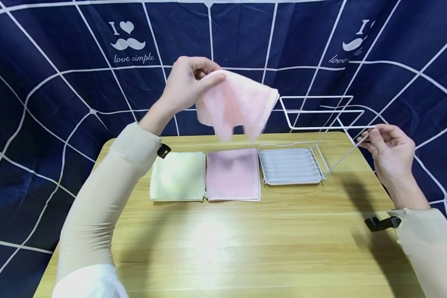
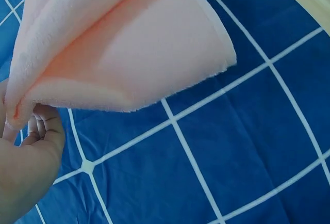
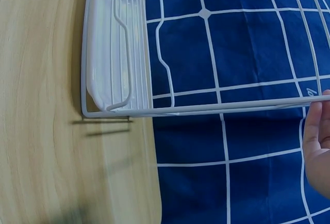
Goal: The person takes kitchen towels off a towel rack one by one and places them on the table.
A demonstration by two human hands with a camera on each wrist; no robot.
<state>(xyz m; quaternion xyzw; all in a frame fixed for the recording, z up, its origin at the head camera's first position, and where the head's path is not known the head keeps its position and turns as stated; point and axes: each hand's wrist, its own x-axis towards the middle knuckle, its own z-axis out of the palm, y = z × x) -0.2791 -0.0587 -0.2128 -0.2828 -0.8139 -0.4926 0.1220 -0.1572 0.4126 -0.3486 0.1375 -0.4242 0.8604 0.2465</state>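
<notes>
My left hand (image 1: 191, 80) pinches a pink towel (image 1: 242, 97) by its upper left edge, high above the back of the table. The cloth hangs in folds, its right end close to the upper frame of a white wire rack (image 1: 320, 128). In the left wrist view, the towel (image 2: 134, 48) droops away from the left hand (image 2: 31, 157). At the right side of the rack, my right hand (image 1: 391, 153) grips the upper wire between thumb and fingers. The right wrist view shows only part of that hand (image 3: 318, 146) at the rack's upright (image 3: 232, 106).
A folded pale green towel (image 1: 177, 176) and a folded pink-purple towel (image 1: 233, 174) lie side by side on the wooden table (image 1: 246, 240). Right of them is the rack's lower shelf, holding a white tray (image 1: 290, 165). A dark blue checked cloth (image 1: 242, 37) hangs behind the table.
</notes>
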